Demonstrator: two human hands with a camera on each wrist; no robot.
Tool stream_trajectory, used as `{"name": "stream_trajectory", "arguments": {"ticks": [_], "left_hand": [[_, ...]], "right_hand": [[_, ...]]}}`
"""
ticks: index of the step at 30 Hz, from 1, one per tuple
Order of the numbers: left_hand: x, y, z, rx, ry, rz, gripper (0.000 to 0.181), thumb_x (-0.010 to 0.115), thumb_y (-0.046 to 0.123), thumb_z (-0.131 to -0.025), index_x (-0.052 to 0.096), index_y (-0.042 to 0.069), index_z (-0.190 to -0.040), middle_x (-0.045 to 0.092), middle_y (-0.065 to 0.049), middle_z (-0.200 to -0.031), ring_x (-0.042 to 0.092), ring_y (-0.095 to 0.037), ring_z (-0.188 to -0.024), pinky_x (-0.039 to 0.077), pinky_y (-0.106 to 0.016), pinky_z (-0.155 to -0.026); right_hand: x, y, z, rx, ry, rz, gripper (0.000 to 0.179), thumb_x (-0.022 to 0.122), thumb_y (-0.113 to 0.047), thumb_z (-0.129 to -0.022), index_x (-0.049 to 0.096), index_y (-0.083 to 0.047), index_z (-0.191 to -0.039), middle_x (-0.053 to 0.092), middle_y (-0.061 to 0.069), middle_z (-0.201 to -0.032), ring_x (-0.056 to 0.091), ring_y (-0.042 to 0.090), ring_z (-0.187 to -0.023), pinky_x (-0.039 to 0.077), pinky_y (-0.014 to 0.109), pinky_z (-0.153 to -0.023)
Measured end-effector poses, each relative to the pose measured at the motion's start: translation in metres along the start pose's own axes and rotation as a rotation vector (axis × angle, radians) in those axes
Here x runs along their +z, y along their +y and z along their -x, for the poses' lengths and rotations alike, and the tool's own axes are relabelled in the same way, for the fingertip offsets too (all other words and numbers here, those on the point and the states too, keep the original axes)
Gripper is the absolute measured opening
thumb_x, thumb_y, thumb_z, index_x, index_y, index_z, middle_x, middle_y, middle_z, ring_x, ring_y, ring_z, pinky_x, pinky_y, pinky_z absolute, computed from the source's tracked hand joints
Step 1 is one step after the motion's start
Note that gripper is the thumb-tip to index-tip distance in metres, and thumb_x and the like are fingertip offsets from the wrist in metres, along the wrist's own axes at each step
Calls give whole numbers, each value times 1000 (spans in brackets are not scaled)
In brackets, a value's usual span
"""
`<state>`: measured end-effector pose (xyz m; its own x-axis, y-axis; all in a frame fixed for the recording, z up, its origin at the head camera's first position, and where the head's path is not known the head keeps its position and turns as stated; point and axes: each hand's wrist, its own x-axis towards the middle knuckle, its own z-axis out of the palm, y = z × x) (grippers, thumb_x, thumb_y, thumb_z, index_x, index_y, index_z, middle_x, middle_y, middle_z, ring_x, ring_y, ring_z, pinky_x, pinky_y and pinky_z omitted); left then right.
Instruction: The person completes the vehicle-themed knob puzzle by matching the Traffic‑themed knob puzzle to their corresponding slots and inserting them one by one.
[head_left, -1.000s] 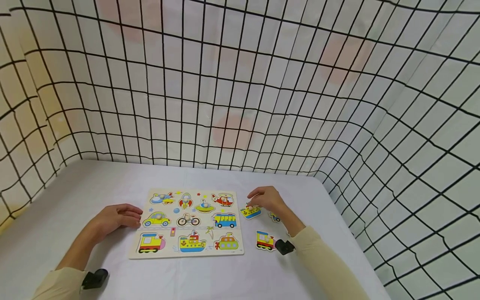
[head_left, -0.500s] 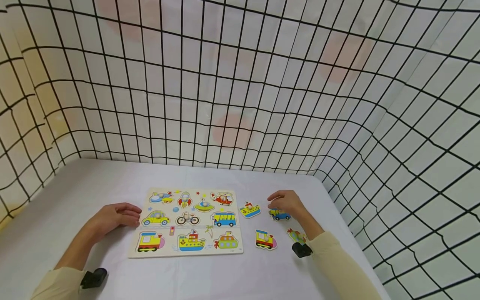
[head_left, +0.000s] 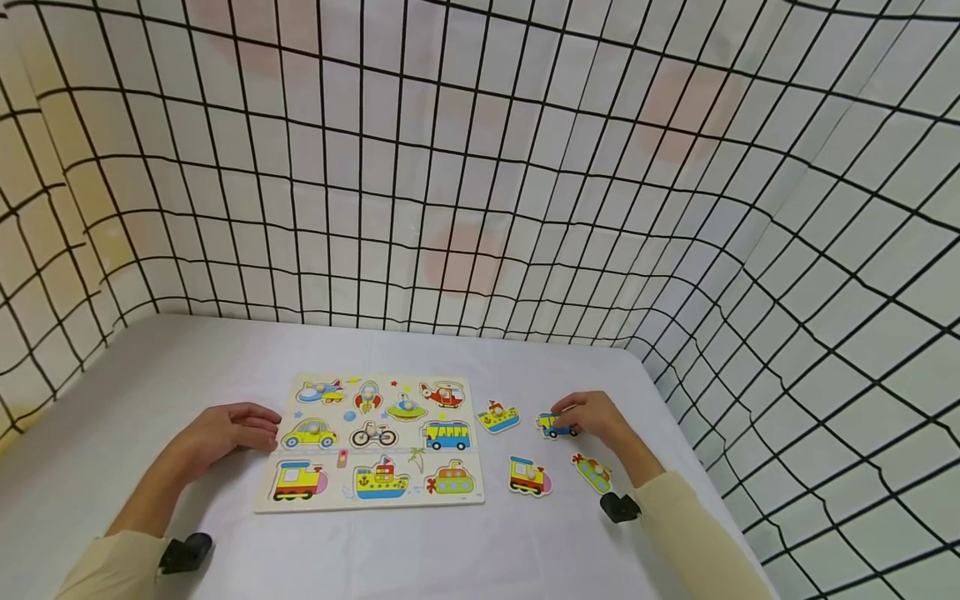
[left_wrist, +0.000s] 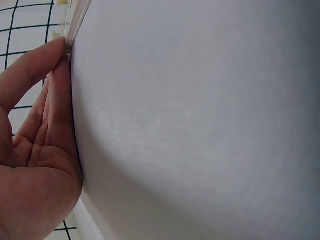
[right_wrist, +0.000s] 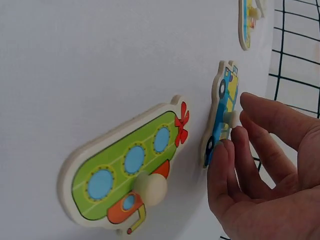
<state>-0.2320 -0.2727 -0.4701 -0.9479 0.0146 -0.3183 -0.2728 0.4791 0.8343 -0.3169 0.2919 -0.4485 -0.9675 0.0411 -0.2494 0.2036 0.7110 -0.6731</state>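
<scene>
My left hand (head_left: 225,437) lies on the table with its fingers fairly straight, fingertips at the left edge of a wooden puzzle board (head_left: 345,504). In the left wrist view the thumb and a finger (left_wrist: 61,90) meet the board's edge. My right hand (head_left: 596,414) is over a blue and yellow bus puzzle piece (head_left: 551,427). The right wrist view shows its thumb and fingertips right at the bus piece's small wooden knob (right_wrist: 231,118), with a gap between thumb and fingers. Nearest this hand lies a green submarine puzzle piece (right_wrist: 125,165), knob up.
A train piece (head_left: 529,477) and a ship piece (head_left: 498,417) lie right of the board. Several pieces with knobs, including a rocket (head_left: 368,397) and a car (head_left: 309,433), sit in the board's upper part. Black wire mesh (head_left: 420,200) stands around the table.
My right hand has moved right from the ship piece to the bus piece and come down to its knob. The submarine piece has come into full view. My left hand stays at the board.
</scene>
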Motion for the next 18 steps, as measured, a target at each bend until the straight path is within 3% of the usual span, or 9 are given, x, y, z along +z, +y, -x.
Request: {"name": "stream_trajectory", "arguments": {"ticks": [18], "left_hand": [[-1,1,0,-6,-11,-4,58,80,23,-84,60,-2,-132,77,-7,-108,63,-26,-110,43,-58,-101]], "right_hand": [[5,3,4,22,34,48,20,75,-10,-84,78,-7,-104,74,10,-105,62,21,-85,52,29,-72]]}}
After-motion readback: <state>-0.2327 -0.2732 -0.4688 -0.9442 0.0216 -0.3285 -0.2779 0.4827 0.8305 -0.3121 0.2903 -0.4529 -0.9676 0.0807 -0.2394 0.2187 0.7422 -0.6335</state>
